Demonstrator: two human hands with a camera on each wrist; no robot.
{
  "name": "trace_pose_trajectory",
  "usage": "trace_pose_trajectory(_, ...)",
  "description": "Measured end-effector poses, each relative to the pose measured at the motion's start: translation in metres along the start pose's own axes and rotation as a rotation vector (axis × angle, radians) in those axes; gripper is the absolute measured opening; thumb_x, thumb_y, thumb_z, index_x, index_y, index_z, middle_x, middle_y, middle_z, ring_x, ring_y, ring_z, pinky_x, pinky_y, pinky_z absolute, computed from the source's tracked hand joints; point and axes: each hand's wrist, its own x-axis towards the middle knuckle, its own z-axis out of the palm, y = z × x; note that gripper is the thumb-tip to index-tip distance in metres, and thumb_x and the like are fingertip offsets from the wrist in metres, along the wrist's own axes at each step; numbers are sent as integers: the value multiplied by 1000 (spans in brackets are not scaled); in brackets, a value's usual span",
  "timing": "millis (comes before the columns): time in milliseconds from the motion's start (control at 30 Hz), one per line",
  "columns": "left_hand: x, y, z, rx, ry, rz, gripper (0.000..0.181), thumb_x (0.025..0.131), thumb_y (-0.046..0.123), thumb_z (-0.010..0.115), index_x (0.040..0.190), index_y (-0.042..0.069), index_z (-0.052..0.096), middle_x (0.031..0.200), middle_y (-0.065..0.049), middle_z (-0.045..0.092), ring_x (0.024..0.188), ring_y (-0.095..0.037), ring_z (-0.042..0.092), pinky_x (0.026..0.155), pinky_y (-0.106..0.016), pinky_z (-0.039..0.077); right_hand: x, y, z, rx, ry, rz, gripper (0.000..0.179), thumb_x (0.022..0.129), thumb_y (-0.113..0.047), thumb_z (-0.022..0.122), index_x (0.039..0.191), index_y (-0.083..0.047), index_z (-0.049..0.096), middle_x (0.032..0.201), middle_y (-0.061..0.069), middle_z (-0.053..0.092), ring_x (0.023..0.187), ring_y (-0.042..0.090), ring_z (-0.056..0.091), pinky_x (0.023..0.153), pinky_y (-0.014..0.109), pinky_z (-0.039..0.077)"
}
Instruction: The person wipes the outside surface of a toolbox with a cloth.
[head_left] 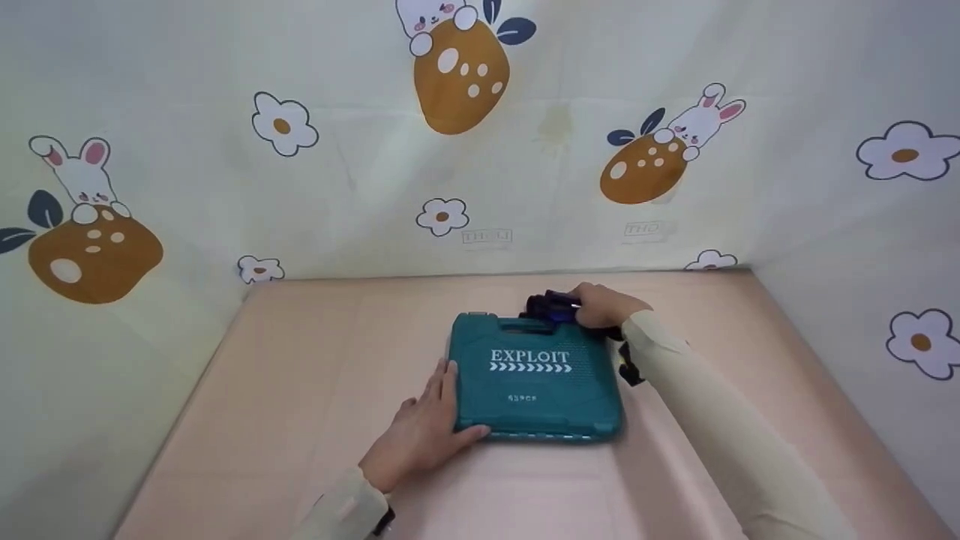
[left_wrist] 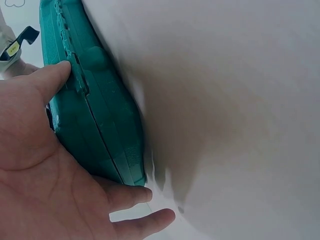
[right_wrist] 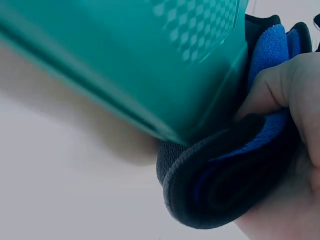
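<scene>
A green plastic case (head_left: 536, 379) lettered "EXPLOIT" stands before me, its handle side away from me. My left hand (head_left: 424, 424) rests against its near left corner, thumb on the near side and fingers stretched along the left side. In the left wrist view, the fingertips reach past the case's edge. My right hand (head_left: 607, 306) grips a folded black-and-blue padded fabric piece (right_wrist: 225, 175) at the far right corner. The fabric (head_left: 551, 307) lies against the case and partly behind it; its exact kind is unclear.
A pink-covered table (head_left: 330, 337) surrounds the case. Pale cloth walls (head_left: 360, 165) with printed rabbits and flowers rise behind and at both sides. A dark strap end (head_left: 630, 367) shows beside the case, under the right forearm.
</scene>
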Motion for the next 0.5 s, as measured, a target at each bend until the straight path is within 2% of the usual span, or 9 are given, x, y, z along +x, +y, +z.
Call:
trace_pose_trajectory(233,0,-1,1,-7,3,3,113,89,66,65,162,2,7,167,-21,8,145,-37,31,109,-67,27,-7,20,1,65,45,-55,54,85,4,45,137,9,57,118,15,62,99,30,54,97,45,41)
trace_pose_trajectory(300,0,-1,1,-8,2,4,113,89,66,65,162,2,7,167,-21,8,145,-38,31,109,-67,27,-10,25,4,86,59,-93,57,84,5,44,139,9,55,122,17,62,101,31,53,98,46,40)
trace_pose_trajectory(500,-1,-1,0,-2,3,11,113,90,66,65,162,1,7,167,-21,8,145,-38,31,109,-66,28,-18,37,13,190,103,-207,63,83,9,43,146,11,46,143,27,51,129,37,48,112,54,30)
